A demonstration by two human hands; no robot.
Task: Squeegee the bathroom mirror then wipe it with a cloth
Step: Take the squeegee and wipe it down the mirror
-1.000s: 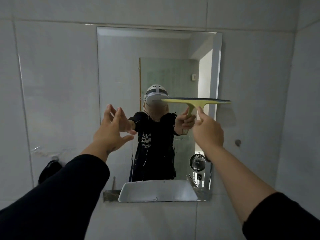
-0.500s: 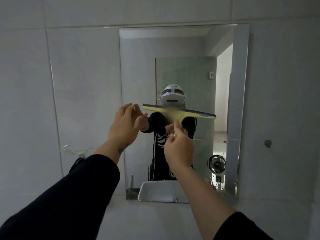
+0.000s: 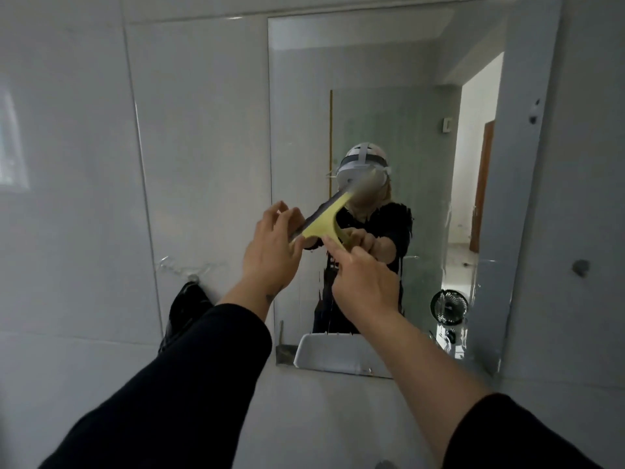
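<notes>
A frameless rectangular mirror point(image 3: 389, 96) hangs on the tiled wall ahead, with wet streaks low on the glass. A yellow squeegee point(image 3: 326, 222) with a dark blade is held in front of it, tilted up to the right. My right hand point(image 3: 363, 282) grips its handle from below. My left hand point(image 3: 272, 250) has its fingers at the lower left end of the blade, touching or very close to it. No cloth shows anywhere in view.
Pale glossy wall tiles point(image 3: 196, 147) surround the mirror. A black object point(image 3: 186, 309) hangs on the wall at lower left, by a wall hook point(image 3: 192, 270). A screw plug point(image 3: 580, 266) marks the right wall. The mirror reflects a white basin point(image 3: 338, 355), a small fan point(image 3: 449, 305) and a doorway.
The squeegee has swung from level to steeply tilted, and my hands came together at it. The view has moved closer to the mirror and shifted left.
</notes>
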